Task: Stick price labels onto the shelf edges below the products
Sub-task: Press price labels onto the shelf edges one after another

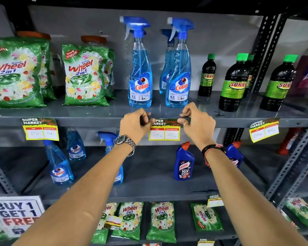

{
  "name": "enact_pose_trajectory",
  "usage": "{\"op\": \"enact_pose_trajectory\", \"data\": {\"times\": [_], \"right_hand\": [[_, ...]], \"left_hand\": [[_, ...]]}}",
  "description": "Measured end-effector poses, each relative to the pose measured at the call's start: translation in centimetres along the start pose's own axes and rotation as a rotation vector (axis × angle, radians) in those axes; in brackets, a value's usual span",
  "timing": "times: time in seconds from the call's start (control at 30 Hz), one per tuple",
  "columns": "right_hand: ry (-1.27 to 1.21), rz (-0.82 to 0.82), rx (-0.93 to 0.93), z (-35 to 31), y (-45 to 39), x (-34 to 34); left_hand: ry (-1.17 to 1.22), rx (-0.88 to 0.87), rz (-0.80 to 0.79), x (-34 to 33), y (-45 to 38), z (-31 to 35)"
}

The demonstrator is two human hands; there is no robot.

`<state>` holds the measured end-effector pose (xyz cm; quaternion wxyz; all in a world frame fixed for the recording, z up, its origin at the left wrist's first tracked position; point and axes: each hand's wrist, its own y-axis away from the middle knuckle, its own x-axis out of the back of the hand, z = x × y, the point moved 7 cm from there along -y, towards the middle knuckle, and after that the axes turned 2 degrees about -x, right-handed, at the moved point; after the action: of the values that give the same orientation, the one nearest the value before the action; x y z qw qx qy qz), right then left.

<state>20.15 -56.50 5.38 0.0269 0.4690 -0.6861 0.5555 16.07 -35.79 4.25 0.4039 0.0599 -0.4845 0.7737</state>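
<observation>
Far left of the left hand: green detergent pouches (16, 73), printed "Active Wheel 2in1", standing on the grey metal shelf (100, 112). Beneath them, on the shelf edge (89, 121), a placed price label (40, 129) headed "SUPER MARKET", handwriting too faint to read.

Low left: a sign (16, 214) reading "BUY 1 GET 1 FREE".

Left hand (134, 123): watch on the wrist, fingers curled, pinching the left top corner of the current price label (164, 130) against the shelf edge.

Between the two hands: that label, headed "SUPER MARKET", yellow border, two white boxes with illegible figures, hanging below the edge.

Just above the hands: two blue spray bottles (140, 71), marked "Colin 5X".

Right hand (198, 123): ring and cords worn, fingers curled, pinching the label's right top corner.

Below the right wrist: a blue "Harpic 10X" bottle (184, 162) on the next shelf down.

Above and right: dark bottles with green caps (234, 82), marked "SUNNY".

Far right: a third label (264, 129), tilted, beside the perforated grey upright (295, 157).
</observation>
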Motion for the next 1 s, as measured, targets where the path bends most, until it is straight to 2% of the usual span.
{"op": "enact_pose_trajectory", "data": {"times": [0.13, 0.23, 0.3, 0.4, 0.57, 0.73, 1.0], "right_hand": [[-0.036, -0.040, 0.025, 0.7, -0.5, 0.2], [-0.155, -0.102, 0.045, 1.6, -0.9, 0.1], [-0.261, -0.135, 0.027, 3.5, -1.1, 0.8], [-0.312, -0.094, -0.016, 8.0, -1.7, 3.7], [-0.193, 0.029, -0.049, 17.3, -3.8, 10.8], [-0.173, 0.021, -0.094, 25.7, -5.1, 14.9], [-0.198, -0.100, 0.042, 29.6, -4.7, 14.8]], "left_hand": [[-0.041, -0.018, -0.010, -0.2, 0.5, 0.2], [-0.004, 0.006, -0.059, -0.4, 0.8, 0.4], [-0.004, 0.017, -0.062, -0.5, 1.1, 1.1], [-0.049, 0.043, -0.065, -1.3, 1.4, 2.8], [-0.089, -0.018, -0.136, -7.1, 1.6, 8.3], [-0.120, -0.098, -0.206, -15.0, 1.2, 14.6], [-0.246, -0.084, -0.226, -22.5, 0.8, 20.3]]}}
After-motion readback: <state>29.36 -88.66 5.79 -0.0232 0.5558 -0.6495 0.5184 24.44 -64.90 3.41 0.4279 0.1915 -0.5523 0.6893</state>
